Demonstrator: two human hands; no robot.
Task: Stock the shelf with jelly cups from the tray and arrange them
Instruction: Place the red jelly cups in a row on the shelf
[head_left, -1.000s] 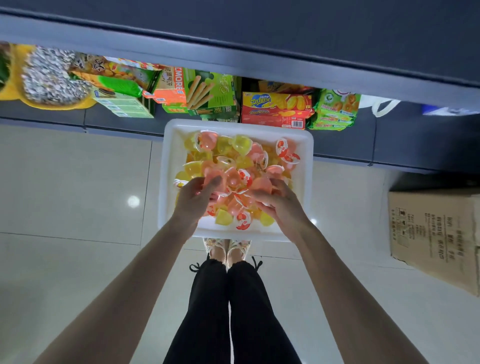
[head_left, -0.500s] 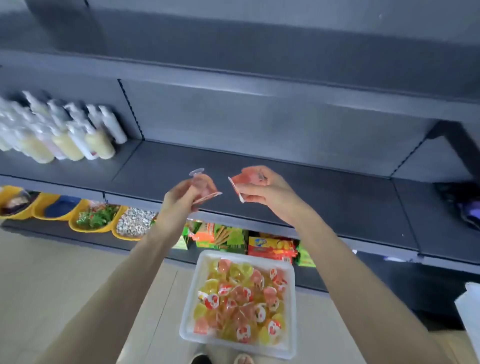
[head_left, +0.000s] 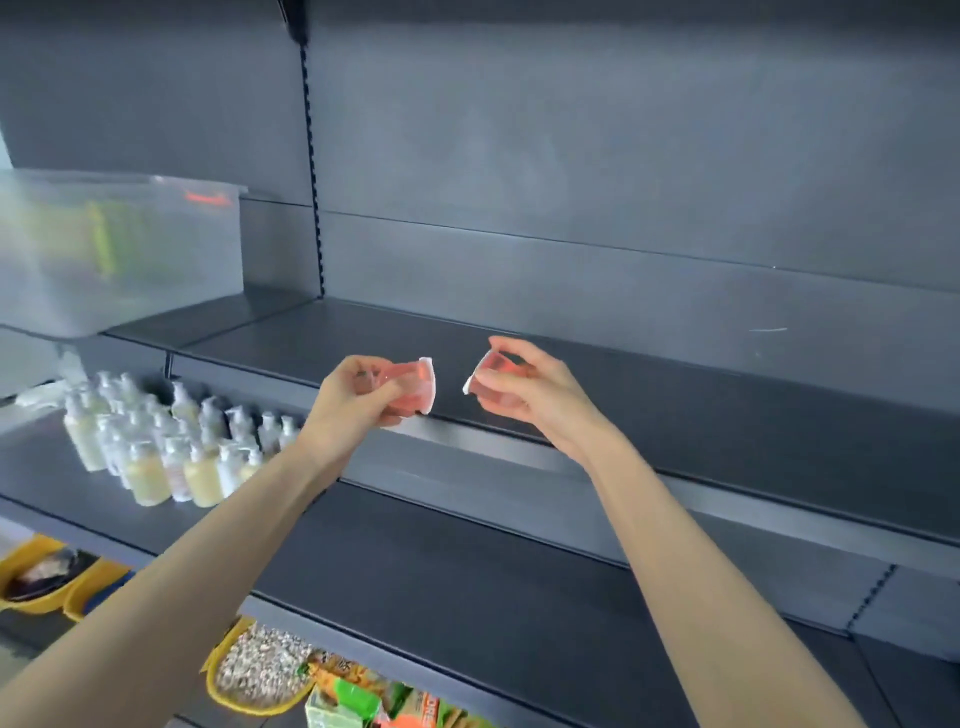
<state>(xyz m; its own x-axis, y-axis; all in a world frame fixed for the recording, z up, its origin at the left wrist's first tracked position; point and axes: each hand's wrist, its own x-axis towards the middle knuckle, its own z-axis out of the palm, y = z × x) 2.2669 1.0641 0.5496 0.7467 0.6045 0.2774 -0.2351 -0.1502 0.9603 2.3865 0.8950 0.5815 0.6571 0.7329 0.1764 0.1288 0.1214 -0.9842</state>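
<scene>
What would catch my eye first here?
The left hand grips a pink jelly cup and the right hand holds a second pink cup, both raised before the dark grey shelf. Pale bottles crowd the lower shelf at left, below a clear plastic bin.

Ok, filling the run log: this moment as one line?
left hand: holds jelly cup | right hand: holds second jelly cup | both: not yet on shelf
</scene>
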